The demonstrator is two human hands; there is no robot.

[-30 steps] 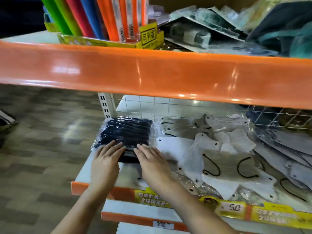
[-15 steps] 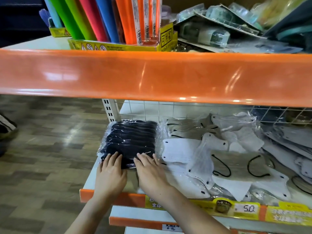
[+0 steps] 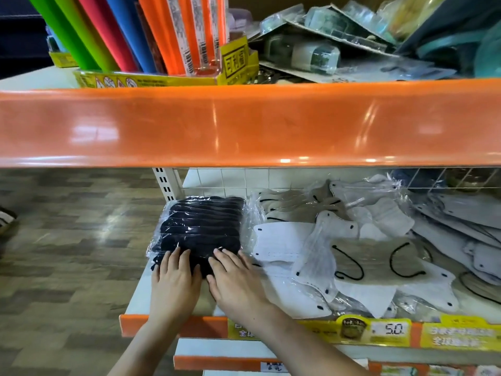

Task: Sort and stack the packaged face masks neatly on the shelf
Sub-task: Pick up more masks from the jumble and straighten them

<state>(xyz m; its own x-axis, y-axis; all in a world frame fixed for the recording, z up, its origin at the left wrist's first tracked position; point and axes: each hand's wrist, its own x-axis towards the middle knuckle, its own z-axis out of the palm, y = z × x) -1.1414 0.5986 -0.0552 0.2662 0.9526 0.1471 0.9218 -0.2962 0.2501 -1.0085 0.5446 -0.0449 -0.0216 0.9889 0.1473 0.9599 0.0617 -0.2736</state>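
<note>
One stack of black packaged masks (image 3: 202,229) sits at the left end of the shelf (image 3: 135,299), near its back. Two hands on it: left hand (image 3: 174,283) and right hand (image 3: 238,283), fingers straight, flat on the stack's near edge, gripping nothing. Bare shelf strip left of the stack. Loose white and beige mask packs (image 3: 360,256) overlap at right; count unclear, cut off by frame edge.

both hands (image 3: 176,283) nudged black mask pack (image 3: 200,229) seemingly deeper.
</note>
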